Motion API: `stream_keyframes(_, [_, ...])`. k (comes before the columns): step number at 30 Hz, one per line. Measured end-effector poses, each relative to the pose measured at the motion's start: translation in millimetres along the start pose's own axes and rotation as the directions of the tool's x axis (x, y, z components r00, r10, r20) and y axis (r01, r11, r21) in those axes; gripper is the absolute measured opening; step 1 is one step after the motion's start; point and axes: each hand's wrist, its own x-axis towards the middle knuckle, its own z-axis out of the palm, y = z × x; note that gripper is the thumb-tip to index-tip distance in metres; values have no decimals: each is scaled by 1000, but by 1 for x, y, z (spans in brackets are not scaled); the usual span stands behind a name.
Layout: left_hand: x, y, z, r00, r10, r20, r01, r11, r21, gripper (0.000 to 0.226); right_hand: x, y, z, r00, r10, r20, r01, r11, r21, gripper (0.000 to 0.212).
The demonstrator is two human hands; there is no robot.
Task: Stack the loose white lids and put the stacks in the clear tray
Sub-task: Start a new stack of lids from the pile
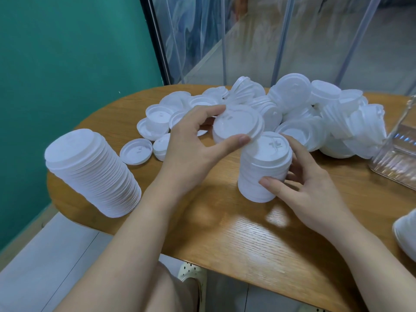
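Observation:
My left hand [191, 149] grips a small bunch of white lids [236, 124] between thumb and fingers, held tilted just above and left of a short stack of lids [263, 167]. That stack stands on the wooden table [247, 233], and my right hand [301, 188] holds it at its right side and base. A tall finished stack [92, 172] leans at the table's left edge. Several loose lids [304, 113] lie heaped across the far side. The clear tray [396, 154] shows at the right edge, partly cut off.
Single lids [136, 152] lie flat left of my left hand. Another white stack [405, 233] pokes in at the right edge. A green wall [67, 64] stands to the left and glass panels [270, 41] behind the table. A shoe [191, 273] shows below the table's front edge.

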Motion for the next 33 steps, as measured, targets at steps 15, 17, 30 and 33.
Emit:
stream_keyframes(15, [-6, 5, 31, 969, 76, 233, -102, 989, 104, 65, -1, 3, 2, 1000, 3, -26, -2, 1000, 6, 91])
stream_keyframes(17, [-6, 5, 31, 965, 81, 250, -115, 985, 128, 66, -1, 4, 3, 999, 12, -40, -12, 1000, 16, 98])
stream_keyframes(30, [-8, 0, 25, 957, -17, 288, -5, 997, 76, 64, 0, -2, 1, 1000, 8, -3, -8, 1000, -15, 74])
stream_keyframes(33, [-8, -7, 22, 955, -14, 296, 4, 999, 33, 52, -1, -2, 1, 1000, 7, -5, -7, 1000, -17, 75])
